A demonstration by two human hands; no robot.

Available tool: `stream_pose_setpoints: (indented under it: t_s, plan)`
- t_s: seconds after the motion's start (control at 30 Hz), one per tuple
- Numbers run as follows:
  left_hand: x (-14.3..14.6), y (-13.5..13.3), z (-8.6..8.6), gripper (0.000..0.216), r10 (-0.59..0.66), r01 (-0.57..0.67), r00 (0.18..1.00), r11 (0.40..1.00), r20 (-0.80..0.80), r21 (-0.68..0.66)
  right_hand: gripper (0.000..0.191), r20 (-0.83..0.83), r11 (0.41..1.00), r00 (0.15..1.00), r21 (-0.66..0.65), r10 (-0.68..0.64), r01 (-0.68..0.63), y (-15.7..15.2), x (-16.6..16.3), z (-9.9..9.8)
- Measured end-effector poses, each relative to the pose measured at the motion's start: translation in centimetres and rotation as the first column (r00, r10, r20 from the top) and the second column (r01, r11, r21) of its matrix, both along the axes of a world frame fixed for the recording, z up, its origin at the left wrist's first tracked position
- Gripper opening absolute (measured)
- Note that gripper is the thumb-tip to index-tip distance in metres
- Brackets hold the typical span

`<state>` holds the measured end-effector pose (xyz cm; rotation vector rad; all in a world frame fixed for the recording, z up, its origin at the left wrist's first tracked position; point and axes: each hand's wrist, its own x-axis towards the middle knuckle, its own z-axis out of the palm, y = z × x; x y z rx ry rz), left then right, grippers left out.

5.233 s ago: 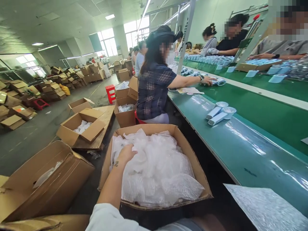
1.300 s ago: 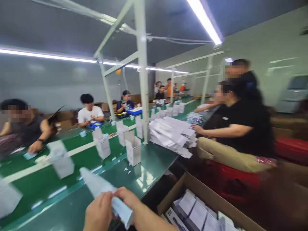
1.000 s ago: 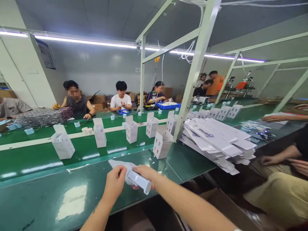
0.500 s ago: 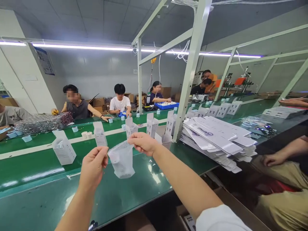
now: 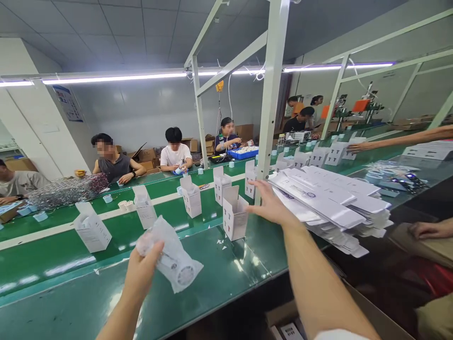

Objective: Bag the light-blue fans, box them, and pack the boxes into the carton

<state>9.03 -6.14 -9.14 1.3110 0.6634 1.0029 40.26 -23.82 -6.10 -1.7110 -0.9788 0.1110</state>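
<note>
My left hand (image 5: 143, 262) is closed on a frosted plastic bag (image 5: 177, 264), which hangs tilted over the near green worktop. Inside the bag shows a pale item with a round, dark-ringed end; its kind is blurred by the plastic. My right hand (image 5: 271, 205) has its fingers apart and holds nothing. Its fingertips are at the right side of an upright white box (image 5: 234, 224) whose top flap stands up; whether they touch it I cannot tell. Behind, more white boxes (image 5: 192, 198) with raised flaps stand on the green belt (image 5: 129, 245).
Flattened white cartons (image 5: 318, 198) lie stacked to the right, beside a pale metal post (image 5: 271, 94). Several co-workers sit across the belt, and another person's arm (image 5: 406, 139) reaches in from the right. A cardboard box (image 5: 283, 314) sits below the table edge.
My right hand has let go of the bag and moved right to the white box, which now stands on the near worktop. The bag has swung down in my left hand, item inside.
</note>
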Motion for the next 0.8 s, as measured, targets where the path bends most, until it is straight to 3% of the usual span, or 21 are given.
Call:
stream_pose_setpoints:
  t_s: [0.07, 0.13, 0.27, 0.43, 0.57, 0.67, 0.73, 0.8]
  plan:
    - [0.3, 0.4, 0.6, 0.049, 0.024, -0.014, 0.996, 0.994, 0.084, -0.111, 0.095, -0.057, 0.981, 0.991, -0.15, 0.118, -0.126, -0.8, 4.2, -1.6]
    - [0.9, 0.3, 1.2, 0.049, 0.031, -0.003, 0.989, 0.983, 0.147, -0.185, 0.092, -0.12, 0.95, 0.966, -0.185, 0.23, -0.25, -0.1, 5.9, -3.3]
    - [2.0, -0.4, 2.2, 0.051, -0.032, 0.064, 0.99, 0.97, 0.139, -0.234, 0.08, -0.156, 0.913, 0.919, -0.139, 0.362, -0.383, 2.5, 5.4, -5.4]
    - [2.9, -0.4, 3.7, 0.052, -0.028, 0.064, 0.983, 0.977, 0.179, -0.202, 0.083, -0.117, 0.909, 0.919, -0.142, 0.377, -0.392, 3.9, 3.0, -5.4]
    - [4.7, -0.3, 6.0, 0.045, -0.028, 0.053, 0.931, 0.997, 0.363, -0.059, 0.077, 0.021, 0.886, 0.893, -0.138, 0.449, -0.442, 4.9, -2.0, -4.7]
    - [5.3, 0.2, 7.3, 0.042, -0.025, -0.031, 0.905, 0.992, 0.425, 0.125, 0.084, 0.132, 0.839, 0.828, -0.067, 0.544, -0.54, 6.0, -6.8, -4.7]
    - [4.3, 0.8, 7.6, 0.037, -0.029, -0.081, 0.945, 0.944, 0.325, 0.319, 0.09, 0.095, 0.813, 0.807, -0.049, 0.582, -0.58, 6.8, -9.2, -5.3]
    - [2.3, 1.4, 7.5, 0.031, -0.048, 0.009, 0.997, 0.851, 0.06, 0.525, 0.085, -0.004, 0.806, 0.809, -0.081, 0.588, -0.586, 7.5, -10.9, -6.1]
